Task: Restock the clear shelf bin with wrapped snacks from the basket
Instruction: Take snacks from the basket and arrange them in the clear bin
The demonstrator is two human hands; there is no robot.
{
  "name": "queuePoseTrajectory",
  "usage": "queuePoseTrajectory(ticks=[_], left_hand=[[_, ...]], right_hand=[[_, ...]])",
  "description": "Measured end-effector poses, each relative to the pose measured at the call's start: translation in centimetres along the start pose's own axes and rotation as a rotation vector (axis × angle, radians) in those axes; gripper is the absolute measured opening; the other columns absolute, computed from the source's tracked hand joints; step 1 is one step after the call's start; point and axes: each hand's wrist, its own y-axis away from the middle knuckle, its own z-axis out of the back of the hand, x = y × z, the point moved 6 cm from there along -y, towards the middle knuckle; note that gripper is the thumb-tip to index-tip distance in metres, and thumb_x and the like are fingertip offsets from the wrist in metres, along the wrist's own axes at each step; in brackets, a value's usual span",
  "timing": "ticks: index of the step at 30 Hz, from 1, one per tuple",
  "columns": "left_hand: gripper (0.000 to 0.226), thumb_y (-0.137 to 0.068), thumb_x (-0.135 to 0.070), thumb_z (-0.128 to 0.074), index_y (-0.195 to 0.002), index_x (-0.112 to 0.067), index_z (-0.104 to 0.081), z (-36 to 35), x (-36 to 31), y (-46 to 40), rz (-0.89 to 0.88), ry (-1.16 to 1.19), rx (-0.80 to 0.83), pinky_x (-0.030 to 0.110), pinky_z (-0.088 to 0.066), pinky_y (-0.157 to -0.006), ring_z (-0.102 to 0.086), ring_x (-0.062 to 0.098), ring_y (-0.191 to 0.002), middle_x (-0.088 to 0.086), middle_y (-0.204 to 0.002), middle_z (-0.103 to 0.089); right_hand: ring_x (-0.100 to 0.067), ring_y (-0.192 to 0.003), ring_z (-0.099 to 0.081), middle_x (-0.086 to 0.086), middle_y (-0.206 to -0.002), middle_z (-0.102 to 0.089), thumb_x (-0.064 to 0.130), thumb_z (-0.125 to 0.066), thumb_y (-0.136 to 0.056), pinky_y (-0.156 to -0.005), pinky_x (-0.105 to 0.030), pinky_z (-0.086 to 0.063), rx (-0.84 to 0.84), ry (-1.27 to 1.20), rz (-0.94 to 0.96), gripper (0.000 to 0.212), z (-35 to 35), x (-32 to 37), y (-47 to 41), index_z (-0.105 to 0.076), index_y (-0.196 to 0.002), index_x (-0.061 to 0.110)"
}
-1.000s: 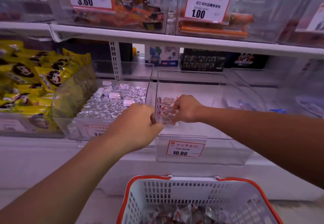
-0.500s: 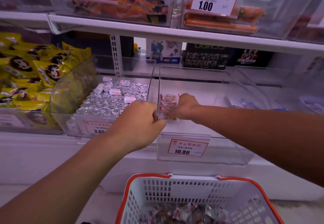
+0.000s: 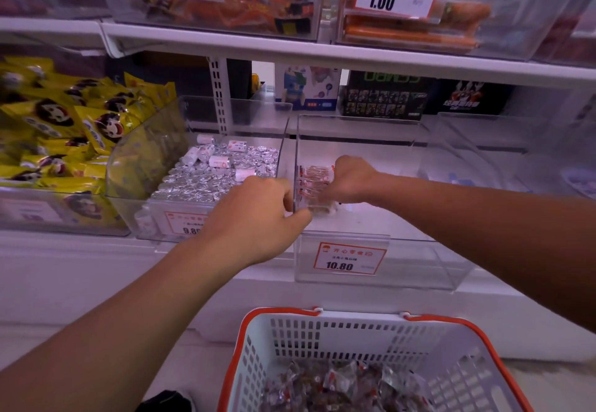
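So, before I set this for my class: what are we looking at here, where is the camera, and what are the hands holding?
No machine here: a person's two bare arms, filmed by a wide-angle camera worn on the head, looking down at shop shelves. The right hand holds a stack of clear-wrapped reddish snacks inside the nearly empty clear plastic shelf bin. The left hand grips that bin's left wall. Below stands a white basket with an orange rim holding more wrapped snacks.

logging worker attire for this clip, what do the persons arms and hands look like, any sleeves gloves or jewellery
Both forearms are bare as far as the frame shows: no sleeves in view. The left hand and right hand wear no gloves; no rings, watch or wristband are visible on the sides shown.
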Motion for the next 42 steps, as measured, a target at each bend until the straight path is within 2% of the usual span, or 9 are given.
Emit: queuePoseTrajectory(ticks=[4, 8, 11, 17, 20, 24, 31, 36, 42], left_hand=[[0.035, -0.067, -0.046, -0.061, -0.051, -0.018, -0.048, 2.4, -0.3, 0.9, -0.101, 0.214, -0.004, 0.019, -0.036, -0.045, -0.047, 0.005, -0.043, -0.007, -0.044, -0.05], [0.029, -0.061, -0.041, -0.056, -0.048, -0.015, -0.056, -1.9, 0.3, 4.2, -0.003, 0.322, 0.633, 0.019, -0.038, -0.041, -0.044, 0.011, -0.036, -0.004, -0.04, -0.046], [0.028, -0.08, -0.037, -0.065, -0.065, -0.014, -0.066, -9.6, 1.5, 8.0, 0.117, -0.079, 0.986, 0.026, -0.049, -0.047, -0.058, 0.012, -0.043, -0.002, -0.05, -0.062], [0.045, -0.094, -0.044, -0.061, -0.12, -0.008, -0.062, -24.2, 4.5, 18.6, 0.181, -0.347, 1.232, 0.019, -0.051, -0.057, -0.061, 0.024, -0.086, 0.008, -0.114, -0.061], [0.073, -0.088, -0.049, -0.068, -0.144, -0.008, -0.045, -30.3, 5.8, 24.8, 0.308, -0.273, 1.263, 0.037, -0.048, -0.099, -0.056, 0.032, -0.118, 0.016, -0.14, -0.053], [0.087, -0.088, -0.047, -0.067, -0.154, -0.009, -0.025, -34.6, 6.3, 29.6, 0.461, -0.29, 1.243, 0.043, -0.037, -0.114, -0.039, 0.04, -0.137, 0.018, -0.158, -0.025], [0.039, -0.092, -0.02, -0.062, -0.126, -0.002, -0.061, -35.4, 6.5, 29.4, 0.365, -0.415, 1.255, 0.038, -0.052, -0.097, -0.061, 0.031, -0.115, 0.017, -0.129, -0.062], [0.033, -0.094, -0.017, -0.059, -0.123, -0.002, -0.064, -35.1, 7.1, 29.5, 0.385, -0.391, 1.215, 0.039, -0.052, -0.095, -0.062, 0.032, -0.111, 0.017, -0.124, -0.064], [0.032, -0.099, -0.03, -0.058, -0.076, -0.009, -0.062, -33.6, 6.0, 26.1, 0.45, -0.071, 1.087, 0.029, -0.041, -0.064, -0.051, 0.018, -0.065, 0.012, -0.08, -0.062]], right_hand=[[-0.014, -0.077, -0.063, 0.004, -0.086, -0.068, 0.033, -0.064, -0.086, -0.068, -0.032, -0.056, -0.519, 0.001, 0.264, 0.02, 5.5, 0.5, 5.8, -0.069, -0.094, 0.016], [-0.006, -0.057, -0.043, 0.011, -0.063, -0.048, 0.021, -0.061, -0.09, -0.056, -0.019, -0.035, -1.073, -0.262, 0.805, 0.008, 3.6, -1.5, 18.5, -0.064, -0.083, 0.022], [-0.013, -0.062, -0.057, 0.007, -0.071, -0.058, 0.024, -0.059, -0.091, -0.058, -0.027, -0.042, -0.651, -0.23, 0.774, 0.005, -7.3, -3.5, 19.7, -0.063, -0.088, 0.023], [-0.035, -0.124, -0.054, -0.018, -0.135, -0.054, 0.036, -0.065, -0.09, -0.099, -0.036, -0.042, 0.663, 0.033, 0.096, 0.058, -33.3, -15.3, 25.1, -0.048, -0.14, 0.013], [-0.03, -0.139, -0.039, -0.016, -0.155, -0.033, 0.048, -0.068, -0.086, -0.111, -0.033, -0.031, 0.767, 0.07, -0.027, 0.084, -36.9, -19.0, 28.6, -0.029, -0.153, 0.016], [-0.02, -0.117, -0.055, -0.012, -0.138, -0.054, 0.031, -0.08, -0.079, -0.096, -0.016, -0.047, 0.84, -0.247, -0.217, 0.081, -38.1, -18.9, 28.1, -0.039, -0.145, 0.007], [-0.028, -0.11, -0.061, -0.011, -0.12, -0.064, 0.04, -0.083, -0.074, -0.097, -0.039, -0.051, 0.66, -0.393, -0.27, 0.07, -39.4, -17.3, 26.2, -0.053, -0.129, 0.008], [-0.016, -0.071, -0.055, -0.002, -0.072, -0.058, 0.027, -0.079, -0.081, -0.062, -0.022, -0.046, 0.67, -0.311, -0.192, 0.022, -39.4, -16.1, 25.1, -0.061, -0.074, 0.015], [-0.016, -0.056, -0.056, -0.007, -0.066, -0.058, 0.003, -0.072, -0.084, -0.051, -0.026, -0.05, 0.639, -0.684, -0.402, 0.019, -37.1, -17.3, 23.9, -0.061, -0.071, 0.011]])
